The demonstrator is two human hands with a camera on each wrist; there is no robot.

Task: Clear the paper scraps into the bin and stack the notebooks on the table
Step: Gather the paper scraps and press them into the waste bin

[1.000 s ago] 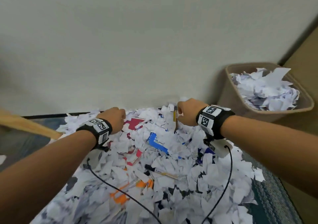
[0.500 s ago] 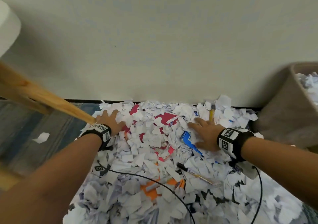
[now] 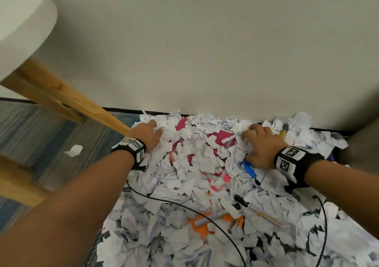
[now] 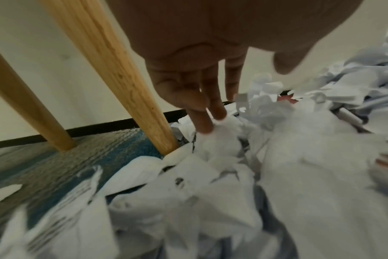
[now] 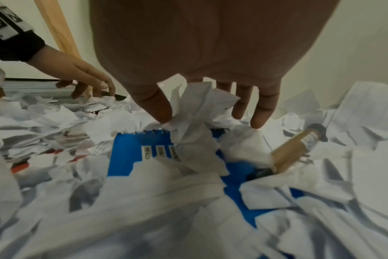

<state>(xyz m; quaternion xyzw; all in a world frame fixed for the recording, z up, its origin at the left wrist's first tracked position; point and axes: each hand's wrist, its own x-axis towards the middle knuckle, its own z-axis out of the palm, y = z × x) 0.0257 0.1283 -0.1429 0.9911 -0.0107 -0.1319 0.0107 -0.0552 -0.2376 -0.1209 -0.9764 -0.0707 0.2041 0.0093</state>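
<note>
The paper scraps (image 3: 196, 176) lay in one deep drift right under both my palms, piled against the wall ahead of my fingertips and spreading back along my forearms. Buried among them, a blue notebook (image 5: 144, 156) sat just below my right hand (image 3: 260, 145), its spiral edge peeking out beneath my fingers, and a pink notebook (image 3: 220, 138) lay between my two hands, mostly covered.

The risk, as I judged it: scooping blind here could drag a notebook into the armful along with the scraps. A pen with a black cap (image 3: 254, 210) lay behind my right wrist and a grey marker (image 3: 209, 219) further back toward me; either could ride along unseen. Loose flakes could also spill off a big scoop on the way to the bin, which I couldn't see from here. The cable (image 3: 184, 207) trailing from my left wrist across the pile could snag paper too.

My right hand was palm-down, fingers spread and bent into the heap, a crumpled wad caught between thumb and forefinger, a loose pinch, not a closed fist. My left hand (image 3: 146, 135) lay at the pile's far left edge, just beside a wooden table leg (image 4: 113, 70), fingers nearly straight and pointing down, tips touching the paper, gripping nothing.
</note>
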